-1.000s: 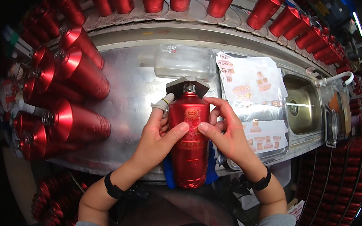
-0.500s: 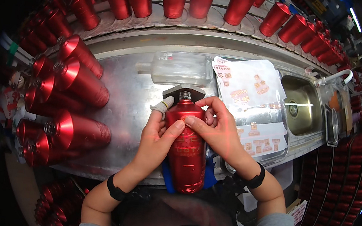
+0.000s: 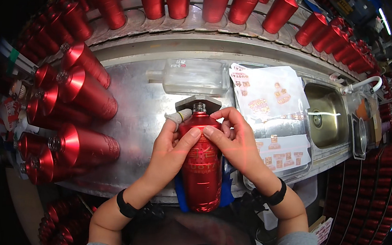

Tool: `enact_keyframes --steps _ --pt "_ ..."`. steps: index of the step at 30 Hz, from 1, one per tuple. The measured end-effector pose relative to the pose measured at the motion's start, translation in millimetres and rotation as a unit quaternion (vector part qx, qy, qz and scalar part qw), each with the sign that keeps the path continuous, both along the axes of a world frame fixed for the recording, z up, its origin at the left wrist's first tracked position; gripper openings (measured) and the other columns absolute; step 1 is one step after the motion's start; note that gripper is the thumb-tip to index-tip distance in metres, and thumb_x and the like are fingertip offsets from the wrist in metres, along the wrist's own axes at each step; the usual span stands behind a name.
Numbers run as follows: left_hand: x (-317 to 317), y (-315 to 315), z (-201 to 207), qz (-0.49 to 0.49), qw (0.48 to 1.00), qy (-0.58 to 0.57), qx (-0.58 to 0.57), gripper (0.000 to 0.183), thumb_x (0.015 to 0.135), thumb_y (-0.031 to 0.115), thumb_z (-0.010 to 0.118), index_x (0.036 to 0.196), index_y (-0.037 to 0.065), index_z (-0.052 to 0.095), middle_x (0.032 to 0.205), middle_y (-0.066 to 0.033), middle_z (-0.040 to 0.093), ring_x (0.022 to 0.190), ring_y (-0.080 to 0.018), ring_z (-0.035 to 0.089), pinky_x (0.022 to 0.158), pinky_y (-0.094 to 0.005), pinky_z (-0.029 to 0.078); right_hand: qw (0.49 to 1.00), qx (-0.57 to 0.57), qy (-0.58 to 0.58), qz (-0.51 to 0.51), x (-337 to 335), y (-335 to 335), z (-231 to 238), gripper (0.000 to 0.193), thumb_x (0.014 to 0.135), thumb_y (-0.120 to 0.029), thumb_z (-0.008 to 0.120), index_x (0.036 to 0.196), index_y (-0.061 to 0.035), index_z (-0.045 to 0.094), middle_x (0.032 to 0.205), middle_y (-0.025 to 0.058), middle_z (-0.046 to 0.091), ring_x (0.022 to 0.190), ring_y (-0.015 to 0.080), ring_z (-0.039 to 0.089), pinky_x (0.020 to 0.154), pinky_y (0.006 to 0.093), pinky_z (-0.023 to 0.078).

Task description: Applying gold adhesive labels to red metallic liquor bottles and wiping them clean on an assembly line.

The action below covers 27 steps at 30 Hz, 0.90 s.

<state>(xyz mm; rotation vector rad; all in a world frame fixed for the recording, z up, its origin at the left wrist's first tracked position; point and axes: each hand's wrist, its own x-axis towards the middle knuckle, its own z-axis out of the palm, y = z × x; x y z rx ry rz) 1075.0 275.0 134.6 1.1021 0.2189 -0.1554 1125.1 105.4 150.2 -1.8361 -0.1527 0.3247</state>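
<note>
A glossy red bottle (image 3: 201,181) lies on its back before me, its bare threaded neck against a grey angled metal stop (image 3: 198,103) and its base toward me over a blue cloth (image 3: 227,197). My left hand (image 3: 172,141) grips its left shoulder, the thumb pressed on the front. On that hand one finger wears a whitish cover. From the other side my right hand (image 3: 234,137) holds the right shoulder, its thumb beside the left one. Gold-toned markings show on the bottle below my thumbs. Whatever lies right under the thumbs is hidden.
Several red bottles (image 3: 86,145) stand at the left. A clear plastic tray (image 3: 195,78) lies behind the stop. To the right are decal sheets (image 3: 273,94), a sink (image 3: 324,117) and a white tap (image 3: 367,84). Along the back runs a conveyor (image 3: 181,25) carrying red bottles.
The bottles on the conveyor have shifted. Both thumbs have moved slightly apart, and more of the gold-toned markings shows below them. Both hands keep their hold on the bottle.
</note>
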Motion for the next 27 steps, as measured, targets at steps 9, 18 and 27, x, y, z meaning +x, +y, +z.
enact_keyframes --steps 9,18,27 --pt "2.7 2.0 5.7 -0.006 1.0 0.007 -0.011 0.044 0.1 0.015 0.061 0.139 0.002 0.046 0.125 -0.0101 0.06 0.109 -0.0131 0.06 0.093 -0.028 0.05 0.989 0.134 0.054 -0.021 3.8 1.6 -1.7 0.029 0.09 -0.026 0.073 0.103 -0.0028 0.061 0.074 -0.0055 0.043 0.068 0.005 0.04 0.06 0.0223 0.036" --pt "6.0 -2.9 9.2 0.001 1.0 0.013 0.015 0.04 0.098 0.015 0.064 0.133 0.001 0.05 0.12 -0.01 0.063 0.107 -0.0131 0.061 0.091 -0.0284 0.052 1.0 0.029 0.011 0.001 0.1 1.7 5.5 0.032 0.087 -0.027 0.076 0.103 -0.0033 0.061 0.072 -0.0058 0.042 0.068 0.0035 0.038 0.06 0.0212 0.036" --pt "5.6 -0.6 3.8 -0.002 1.0 0.001 -0.015 0.038 0.099 0.014 0.061 0.133 0.001 0.05 0.12 -0.0088 0.062 0.107 -0.0127 0.061 0.091 -0.0279 0.051 0.996 0.079 0.028 -0.034 0.9 2.6 -4.8 0.035 0.084 -0.029 0.078 0.101 -0.0033 0.062 0.069 -0.0047 0.042 0.065 0.0046 0.038 0.058 0.0223 0.035"
